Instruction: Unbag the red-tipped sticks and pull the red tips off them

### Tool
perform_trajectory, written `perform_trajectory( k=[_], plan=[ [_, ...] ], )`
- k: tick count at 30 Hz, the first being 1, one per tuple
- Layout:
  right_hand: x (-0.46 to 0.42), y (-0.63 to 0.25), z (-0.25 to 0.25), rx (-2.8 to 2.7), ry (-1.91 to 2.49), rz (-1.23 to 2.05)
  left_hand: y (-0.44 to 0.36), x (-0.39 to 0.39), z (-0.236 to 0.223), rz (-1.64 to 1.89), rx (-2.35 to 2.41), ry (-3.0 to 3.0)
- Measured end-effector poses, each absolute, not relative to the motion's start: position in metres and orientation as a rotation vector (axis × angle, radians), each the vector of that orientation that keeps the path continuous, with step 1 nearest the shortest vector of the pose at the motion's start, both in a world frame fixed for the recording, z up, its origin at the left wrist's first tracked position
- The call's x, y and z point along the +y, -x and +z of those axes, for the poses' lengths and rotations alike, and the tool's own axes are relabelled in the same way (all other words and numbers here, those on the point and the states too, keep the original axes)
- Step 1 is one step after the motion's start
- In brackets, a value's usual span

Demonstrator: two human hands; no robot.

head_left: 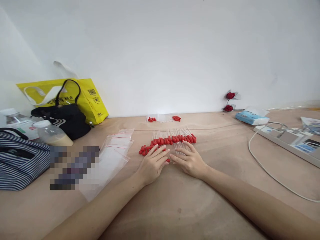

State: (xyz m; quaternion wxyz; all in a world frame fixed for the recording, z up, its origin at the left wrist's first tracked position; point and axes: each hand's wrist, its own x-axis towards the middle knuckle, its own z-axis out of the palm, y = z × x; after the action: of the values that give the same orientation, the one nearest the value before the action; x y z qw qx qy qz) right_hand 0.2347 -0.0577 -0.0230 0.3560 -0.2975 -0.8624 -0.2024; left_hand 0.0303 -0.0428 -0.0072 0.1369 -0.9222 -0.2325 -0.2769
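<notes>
A pile of clear droppers with red rubber bulbs (172, 139) lies in the middle of the tan table (175, 206). My left hand (153, 164) rests on the near left part of the pile, fingers stretched out flat over the red bulbs. My right hand (188, 160) lies beside it, fingers spread and flat on the clear tubes, fingertips almost meeting the left hand's. Neither hand grips anything. A stack of clear zip bags with red strips (113, 151) lies just left of my left hand.
Filled bags with red bulbs (163, 118) lie near the wall. At the left stand a yellow bag (92, 96), a black handbag (67, 120), a plastic bottle (52, 135) and a striped pouch (22, 160). At the right are a tissue pack (251, 117), a power strip (290, 140) and a white cable (265, 168).
</notes>
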Motion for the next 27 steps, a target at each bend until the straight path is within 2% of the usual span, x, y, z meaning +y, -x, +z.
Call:
perform_trajectory(
  k=[17, 21, 27],
  plan=[
    [-0.061, -0.244, -0.023, -2.23, 0.779, -0.486, -0.019, -0.044, -0.001, -0.711, -0.795, 2.659],
    [-0.059, -0.251, -0.023, -2.07, 0.969, -0.481, -0.011, -0.041, -0.001, -0.883, -0.922, 2.586],
    [-0.054, -0.252, -0.03, -1.97, 1.064, -0.244, -0.005, -0.031, 0.0, -1.212, -1.225, 2.473]
  ],
)
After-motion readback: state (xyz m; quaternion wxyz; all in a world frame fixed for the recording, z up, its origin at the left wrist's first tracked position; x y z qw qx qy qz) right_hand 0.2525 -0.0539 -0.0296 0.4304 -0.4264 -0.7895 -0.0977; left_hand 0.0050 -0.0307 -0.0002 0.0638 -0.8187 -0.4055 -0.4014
